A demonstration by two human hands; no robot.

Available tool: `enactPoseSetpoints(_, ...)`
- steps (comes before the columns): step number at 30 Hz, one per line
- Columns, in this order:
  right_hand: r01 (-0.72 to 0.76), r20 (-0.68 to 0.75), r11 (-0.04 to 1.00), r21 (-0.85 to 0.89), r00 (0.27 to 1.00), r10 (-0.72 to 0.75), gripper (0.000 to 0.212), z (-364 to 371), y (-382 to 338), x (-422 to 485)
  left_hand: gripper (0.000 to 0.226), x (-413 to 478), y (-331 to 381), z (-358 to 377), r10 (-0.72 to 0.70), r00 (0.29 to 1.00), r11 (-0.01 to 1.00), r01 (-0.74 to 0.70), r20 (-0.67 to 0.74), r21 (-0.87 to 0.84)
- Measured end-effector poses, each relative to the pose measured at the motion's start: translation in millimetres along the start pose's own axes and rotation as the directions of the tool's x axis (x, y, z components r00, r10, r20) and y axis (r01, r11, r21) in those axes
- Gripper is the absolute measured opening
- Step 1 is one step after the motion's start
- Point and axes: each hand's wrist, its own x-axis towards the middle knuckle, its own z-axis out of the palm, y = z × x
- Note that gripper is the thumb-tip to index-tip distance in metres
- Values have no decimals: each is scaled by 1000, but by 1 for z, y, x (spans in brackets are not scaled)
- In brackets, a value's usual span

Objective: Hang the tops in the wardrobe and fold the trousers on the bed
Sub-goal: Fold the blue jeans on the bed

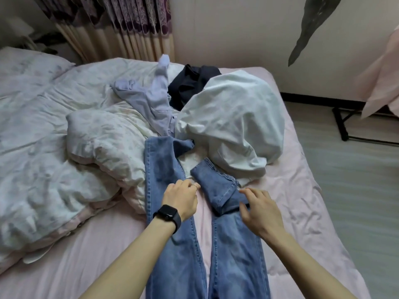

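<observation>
- The jeans (235,253) lie flat on the pink bed (306,212), right in front of the person.
- Their long way runs straight away from the person, from the near edge up toward the heap of clothes.
- The two legs lie side by side with a strip of sheet between them.
- The left leg (160,167) is stretched out far, and its end is flipped over near the white top (231,117).
- The right leg is bent back on itself, so a short folded bit (218,186) lies slanted on top of it.
- The left hand (180,199) sits on the inner edge of the left leg with its fingers curled down. I cannot tell if it is pinching the cloth.
- The right hand (260,212) is spread wide, with loose fingers, and its thumb touches the folded bit.
- The right hand is the nearer one to that bend, so I think it should pull the right leg out straight.
- After that, one leg can go over the other.
- The pale purple top (151,98) and a dark piece of clothing (190,85) wait farther back, not hung up yet.
</observation>
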Motion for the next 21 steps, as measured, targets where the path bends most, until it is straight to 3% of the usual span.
enactPoseSetpoints(5, -42, 126, 997, 60, 991, 34, 49, 63, 23, 81, 45, 52, -13, 75, -80, 990, 996, 74, 116, 50)
enactPoseSetpoints(9, -283, 332, 951, 122, 915, 230, 98, 127, 33, 147, 51, 91, -31, 143, -141, 946, 985, 103, 292, 141)
enactPoseSetpoints(11, -347, 373, 933, 94, 881, 290, 109, 147, 37, 161, 56, 95, -38, 166, -184, 896, 975, 116, 404, 187)
enactPoseSetpoints(12, -354, 358, 932, 82, 883, 304, 102, 155, 41, 167, 57, 96, -39, 173, -207, 880, 970, 127, 427, 209)
enactPoseSetpoints(14, -328, 296, 940, 95, 911, 288, 67, 163, 49, 170, 53, 103, -38, 174, -215, 906, 966, 141, 364, 218)
enactPoseSetpoints(17, -211, 248, 962, 176, 955, 164, 29, 158, 59, 166, 51, 131, -25, 153, -166, 984, 986, 167, 56, -7)
enactPoseSetpoints(19, -112, 152, 962, 250, 985, 75, 20, 147, 61, 161, 72, 162, -19, 134, -187, 981, 947, 167, -46, -273)
enactPoseSetpoints(21, -15, 71, 957, 289, 997, -5, 21, 131, 62, 159, 106, 195, -14, 113, -154, 988, 900, 151, 27, -409)
